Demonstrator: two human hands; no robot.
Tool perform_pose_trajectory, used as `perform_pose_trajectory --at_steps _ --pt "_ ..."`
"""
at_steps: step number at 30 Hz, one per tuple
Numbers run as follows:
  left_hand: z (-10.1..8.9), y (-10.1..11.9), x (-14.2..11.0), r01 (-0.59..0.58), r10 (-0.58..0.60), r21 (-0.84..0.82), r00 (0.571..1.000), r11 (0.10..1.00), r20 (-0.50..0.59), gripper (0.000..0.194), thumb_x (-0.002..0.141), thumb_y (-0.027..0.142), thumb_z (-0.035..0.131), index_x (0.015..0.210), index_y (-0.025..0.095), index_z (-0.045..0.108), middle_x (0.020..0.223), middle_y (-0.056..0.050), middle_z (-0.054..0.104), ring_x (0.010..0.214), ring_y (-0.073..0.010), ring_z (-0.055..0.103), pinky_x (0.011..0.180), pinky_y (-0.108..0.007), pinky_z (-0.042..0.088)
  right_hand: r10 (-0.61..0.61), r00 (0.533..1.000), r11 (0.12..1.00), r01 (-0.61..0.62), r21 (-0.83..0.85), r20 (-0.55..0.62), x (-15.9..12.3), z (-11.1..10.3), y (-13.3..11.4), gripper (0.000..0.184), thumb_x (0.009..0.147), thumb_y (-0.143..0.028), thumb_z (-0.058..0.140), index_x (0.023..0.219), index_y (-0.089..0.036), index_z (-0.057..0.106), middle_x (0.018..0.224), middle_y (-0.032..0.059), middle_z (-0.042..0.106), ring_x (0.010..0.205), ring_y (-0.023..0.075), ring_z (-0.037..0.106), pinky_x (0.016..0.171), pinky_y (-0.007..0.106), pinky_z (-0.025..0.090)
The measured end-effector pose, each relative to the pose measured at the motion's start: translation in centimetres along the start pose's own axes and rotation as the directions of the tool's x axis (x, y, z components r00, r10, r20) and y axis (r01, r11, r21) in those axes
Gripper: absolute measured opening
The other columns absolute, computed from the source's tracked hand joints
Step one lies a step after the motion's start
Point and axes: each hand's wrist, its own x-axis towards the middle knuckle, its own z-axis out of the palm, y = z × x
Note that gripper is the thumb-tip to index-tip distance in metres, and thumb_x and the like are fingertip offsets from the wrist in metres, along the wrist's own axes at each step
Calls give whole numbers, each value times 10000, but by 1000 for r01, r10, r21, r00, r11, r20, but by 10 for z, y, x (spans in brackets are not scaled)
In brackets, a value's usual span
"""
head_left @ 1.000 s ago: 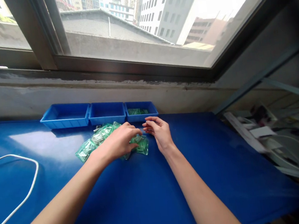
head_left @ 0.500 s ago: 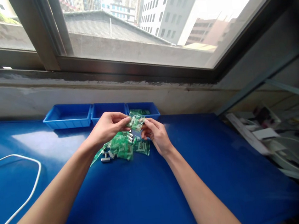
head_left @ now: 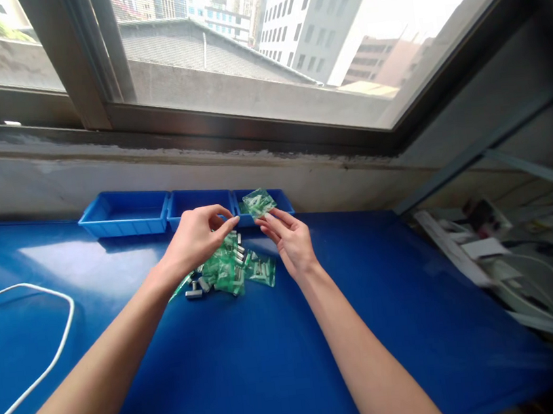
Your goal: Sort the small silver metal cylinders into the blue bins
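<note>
My right hand (head_left: 289,237) pinches the lower edge of a small green plastic bag (head_left: 259,202) with pale pieces inside. The bag is held up over the front of the right-hand blue bin (head_left: 283,200). My left hand (head_left: 203,233) is apart from the bag, in front of the middle blue bin (head_left: 196,199); its thumb and fingers curve toward each other with nothing seen between them. Below both hands lies a pile of green bags (head_left: 228,274), mixed with loose silvery metal pieces (head_left: 194,294). Another filled green bag (head_left: 262,269) rests at the pile's right side.
The left blue bin (head_left: 126,209) stands in line with the other two against the wall. A white cable (head_left: 70,314) loops over the blue tabletop (head_left: 254,367) at left. Various items and cables (head_left: 503,255) lie at far right, beside a metal frame (head_left: 450,169).
My left hand has let go of the green bag. My right hand has moved it up and slightly right, from above the pile to over the right-hand bin.
</note>
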Motion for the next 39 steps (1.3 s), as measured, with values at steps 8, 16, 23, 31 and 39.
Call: perform_pose_trajectory --at_steps 8,16,23,31,39 --pt "-18 3 -7 -185 75 325 943 927 324 548 642 667 791 981 238 764 839 -53 750 769 -245 680 631 -290 443 16 999 978 -5 -210 51 -9 -2 -2 224 752 -315 787 908 -157 758 819 70 784 671 160 742 614 234 580" --pt "-10 0 -4 -188 76 233 905 954 419 351 696 482 817 922 225 738 775 -17 727 700 -195 657 589 -262 421 12 996 966 10 -259 85 -11 -6 3 224 760 -344 763 909 -177 754 762 42 761 598 129 687 590 234 549" --pt "-10 3 -6 -323 181 233 858 917 480 500 669 611 810 973 217 764 952 -60 734 868 -232 672 733 -284 468 22 994 965 6 -263 103 -13 -5 2 246 739 -356 768 902 -173 747 744 31 750 588 117 667 591 226 531" --pt "-4 1 -8 -395 198 265 811 880 551 511 638 381 877 1107 248 725 1066 -48 703 1026 -257 626 790 -280 457 22 993 966 8 -259 113 -12 -6 3 239 752 -361 759 906 -179 747 749 30 750 590 113 661 595 225 528" --pt "-8 12 -5 -297 239 90 887 951 395 249 762 331 762 955 173 747 833 -21 690 766 -166 618 669 -244 432 36 992 967 -4 -256 121 -12 -8 4 282 741 -389 779 922 -174 749 757 31 749 596 118 654 595 233 516"
